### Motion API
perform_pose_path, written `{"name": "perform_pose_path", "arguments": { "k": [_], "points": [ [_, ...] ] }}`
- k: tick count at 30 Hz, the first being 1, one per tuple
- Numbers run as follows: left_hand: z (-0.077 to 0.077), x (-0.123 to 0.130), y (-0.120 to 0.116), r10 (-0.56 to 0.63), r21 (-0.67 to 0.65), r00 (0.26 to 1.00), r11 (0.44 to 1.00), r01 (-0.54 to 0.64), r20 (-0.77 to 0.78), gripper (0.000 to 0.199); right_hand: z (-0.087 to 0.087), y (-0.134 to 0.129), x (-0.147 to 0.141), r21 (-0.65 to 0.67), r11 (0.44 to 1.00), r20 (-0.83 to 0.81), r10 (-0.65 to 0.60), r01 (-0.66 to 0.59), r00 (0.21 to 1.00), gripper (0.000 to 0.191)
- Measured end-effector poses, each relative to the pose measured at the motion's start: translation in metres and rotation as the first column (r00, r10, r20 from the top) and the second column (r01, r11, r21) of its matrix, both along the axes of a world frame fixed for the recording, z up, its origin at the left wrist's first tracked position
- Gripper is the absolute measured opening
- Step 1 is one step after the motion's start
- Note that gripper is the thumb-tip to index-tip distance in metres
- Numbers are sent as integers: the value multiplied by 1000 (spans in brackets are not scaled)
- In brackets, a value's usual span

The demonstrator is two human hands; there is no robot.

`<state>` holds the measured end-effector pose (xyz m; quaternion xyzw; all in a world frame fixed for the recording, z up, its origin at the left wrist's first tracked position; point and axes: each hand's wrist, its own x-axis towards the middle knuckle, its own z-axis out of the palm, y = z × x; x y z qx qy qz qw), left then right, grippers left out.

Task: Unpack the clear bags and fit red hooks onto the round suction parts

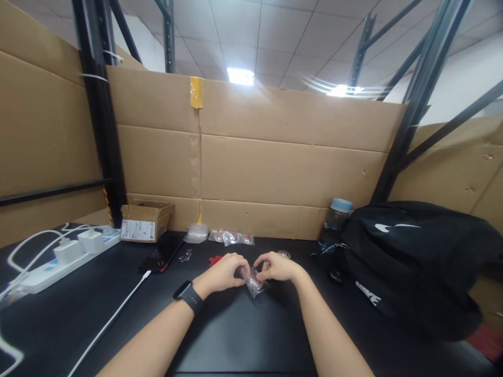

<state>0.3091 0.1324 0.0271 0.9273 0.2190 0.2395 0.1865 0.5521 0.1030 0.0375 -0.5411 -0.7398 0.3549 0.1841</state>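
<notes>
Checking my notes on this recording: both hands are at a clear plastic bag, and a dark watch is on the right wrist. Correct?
Wrong wrist: the head view shows the dark watch on the left wrist. The left hand and right hand are indeed at the clear bag.

The fingertips of the left hand (pixel 228 272) and right hand (pixel 278 266) partly cover the small clear plastic bag (pixel 254 285); its contents are too blurred to tell. Beyond that bag, a small red item (pixel 214 260) is half hidden by the left hand, and the clear flat packets (pixel 231 237) are too small to read. Far left of it, the long white power strip (pixel 51 272) is cut off by the edge.
</notes>
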Motion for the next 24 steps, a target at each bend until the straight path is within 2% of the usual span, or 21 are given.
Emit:
{"name": "perform_pose_path", "arguments": {
  "k": [3,5,7,10,13,16,20,24],
  "points": [
    [-2,0,6,36,51,997,998,-39,63,13,-2,0,-2,-1,1000,-40,-3,3,999,65],
    [-2,-1,8,73,72,991,994,-81,110,13,-6,1,-5,-6,1000,-122,-21,21,992,76],
    [0,-2,8,100,89,982,989,-115,163,15,-8,2,-8,-2,997,-230,-71,73,971,80],
    [4,-2,8,142,106,963,980,-170,231,20,-7,3,-12,0,988,-377,-144,156,915,60],
    [5,-1,9,172,110,956,973,-203,239,27,0,0,-14,2,987,-445,-146,164,883,37],
    [1,-1,11,161,101,967,978,-184,199,27,6,-2,-15,54,981,-449,-143,187,882,35],
    [-3,-3,11,86,57,989,994,-94,122,12,7,2,-13,162,949,-441,-175,270,880,37],
    [-4,-4,6,-22,-10,999,1000,22,24,17,4,10,-7,263,909,-460,-177,325,870,36]
  ]
}}
